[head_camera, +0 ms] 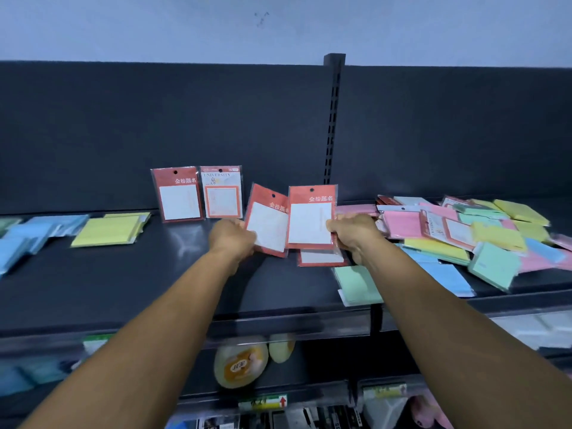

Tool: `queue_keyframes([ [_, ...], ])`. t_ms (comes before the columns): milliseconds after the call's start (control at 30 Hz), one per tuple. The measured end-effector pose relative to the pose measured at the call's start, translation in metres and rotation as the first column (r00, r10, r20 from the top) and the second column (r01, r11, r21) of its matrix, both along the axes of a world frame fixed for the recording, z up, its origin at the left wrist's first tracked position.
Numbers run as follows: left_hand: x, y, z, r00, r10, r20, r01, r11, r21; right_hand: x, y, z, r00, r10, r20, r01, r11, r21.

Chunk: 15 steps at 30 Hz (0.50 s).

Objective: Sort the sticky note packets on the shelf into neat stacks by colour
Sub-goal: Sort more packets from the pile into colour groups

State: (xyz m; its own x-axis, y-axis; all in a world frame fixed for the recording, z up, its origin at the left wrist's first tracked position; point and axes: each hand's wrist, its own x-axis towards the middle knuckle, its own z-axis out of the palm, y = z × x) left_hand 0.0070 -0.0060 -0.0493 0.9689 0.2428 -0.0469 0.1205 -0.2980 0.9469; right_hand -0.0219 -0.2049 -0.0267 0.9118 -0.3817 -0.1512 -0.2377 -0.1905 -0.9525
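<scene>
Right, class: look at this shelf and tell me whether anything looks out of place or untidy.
Yes. On the right, the mixed pile of pink, yellow, green and blue packets overlaps at all angles. One red packet lies tilted among them, away from the red ones leaning against the back panel.

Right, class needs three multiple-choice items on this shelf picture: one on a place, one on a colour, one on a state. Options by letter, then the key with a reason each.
1. Where do the two red packets that no hand holds stand?
A. Leaning upright against the shelf's back panel
B. Flat in the mixed pile
C. On the lower shelf

2. What colour is the stack just left of those packets?
A. Pink
B. Yellow
C. Red

3. What is the right hand doing?
A. Resting flat on the shelf
B. Hanging idle
C. Holding a red packet upright

Key: 1 A, they stand tilted against the dark panel; 2 B, yellow packets lie stacked there; 3 C, its fingers grip the packet's lower right corner.
</scene>
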Motion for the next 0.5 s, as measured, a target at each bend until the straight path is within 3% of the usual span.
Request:
queue_keyframes([
  [300, -0.02, 0.07, 0.009, 0.991, 0.128, 0.029, -0.123, 0.983, -0.133, 0.017, 0.071, 0.001, 0.981, 0.181, 0.068, -0.182, 0.983, 0.021],
  [500, -0.017, 0.118, 0.006, 0.996, 0.09, 0.005, -0.086, 0.97, -0.229, 0.037, 0.13, -0.003, 0.972, 0.229, 0.061, -0.227, 0.973, -0.025],
])
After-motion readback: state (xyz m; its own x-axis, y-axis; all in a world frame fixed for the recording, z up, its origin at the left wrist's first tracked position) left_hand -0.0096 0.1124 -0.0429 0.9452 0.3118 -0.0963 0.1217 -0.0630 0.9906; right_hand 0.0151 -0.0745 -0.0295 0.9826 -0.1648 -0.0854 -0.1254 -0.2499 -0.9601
